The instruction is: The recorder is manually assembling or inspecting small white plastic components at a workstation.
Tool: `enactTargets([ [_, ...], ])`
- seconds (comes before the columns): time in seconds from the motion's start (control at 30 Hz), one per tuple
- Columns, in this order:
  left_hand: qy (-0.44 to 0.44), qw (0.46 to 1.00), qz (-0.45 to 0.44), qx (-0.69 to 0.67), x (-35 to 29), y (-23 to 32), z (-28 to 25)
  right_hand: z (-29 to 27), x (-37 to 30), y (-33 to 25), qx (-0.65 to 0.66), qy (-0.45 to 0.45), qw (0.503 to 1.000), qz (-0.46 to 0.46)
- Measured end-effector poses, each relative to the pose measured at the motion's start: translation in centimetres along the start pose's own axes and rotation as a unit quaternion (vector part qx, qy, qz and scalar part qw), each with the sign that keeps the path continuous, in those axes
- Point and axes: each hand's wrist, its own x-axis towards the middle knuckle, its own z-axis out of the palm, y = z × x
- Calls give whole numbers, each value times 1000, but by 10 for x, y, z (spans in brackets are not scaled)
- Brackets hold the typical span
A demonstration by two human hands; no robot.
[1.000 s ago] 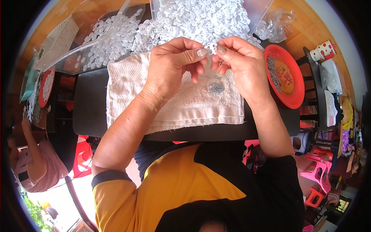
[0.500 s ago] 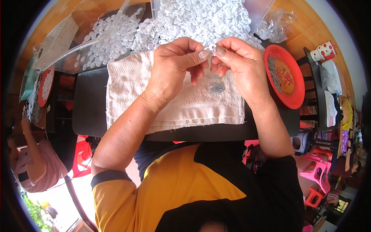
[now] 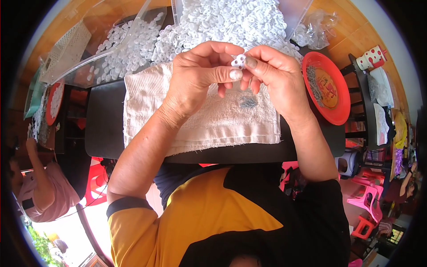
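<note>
A small white plastic piece with dark round holes (image 3: 238, 61) is pinched between the thumb and fingers of my right hand (image 3: 278, 75). Close against its left side, my left hand (image 3: 193, 75) has its fingers curled and thumb bent in; whatever lies between those fingertips is too small to make out. Both hands hover over a cream towel (image 3: 151, 111) spread on the dark table. On the towel, just below my fingers, rests a little cluster of thin grey metal pins (image 3: 248, 102). Behind my hands is a large heap of similar white plastic pieces (image 3: 231, 22).
A red round tray (image 3: 340, 109) with grey bits along one side sits at the right. Clear plastic bin walls (image 3: 111, 49) bend around the heap, with a crumpled clear bag (image 3: 318, 31) beside it. Another person (image 3: 46, 191) sits at the left; pink stools (image 3: 369, 200) stand at the right.
The white piece has turned so its holes face up more plainly. My left thumb has slid down from it, and my left fingers have opened slightly around it.
</note>
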Motion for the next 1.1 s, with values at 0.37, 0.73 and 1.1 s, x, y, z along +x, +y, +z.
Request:
enactTargets([
  [0.37,-39,999,0,-13,-2,1,-3,-5,-1,-1,-7,-44,999,-8],
  [0.73,-41,999,29,-5,-5,1,3,10,-6,-7,44,4,999,25],
  [1.1,-35,997,63,-6,-7,-1,4,7,-8,-8,46,-31,998,29],
])
